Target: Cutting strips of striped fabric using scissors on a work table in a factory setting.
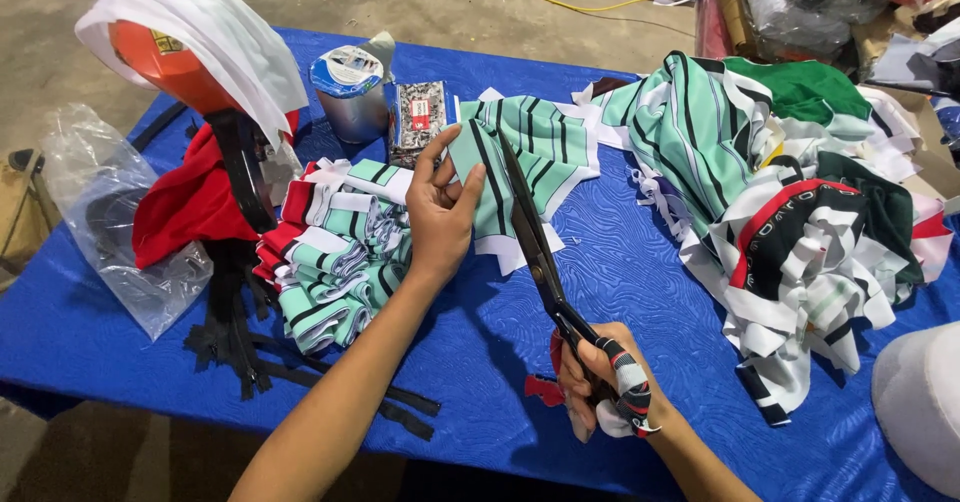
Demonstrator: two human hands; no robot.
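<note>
Left hand (440, 207) pinches the soft mint-striped cloth (525, 152); right hand (600, 377) grips long steel scissors (540, 252), blades slightly apart, over the blue tablecloth (640, 272).

Folded stack (335, 262) left of scissors (540, 252); fabric heap (790, 192) right; all on table (640, 282).

The left hand (440, 207) pinches a mint-green cloth piece with black and white stripes (520, 157). The right hand (600, 377) grips big dark metal scissors (540, 252), and the blades touch the cloth. A stack of cut striped pieces (335, 262) lies just beside, on the blue desk (640, 272).
</note>
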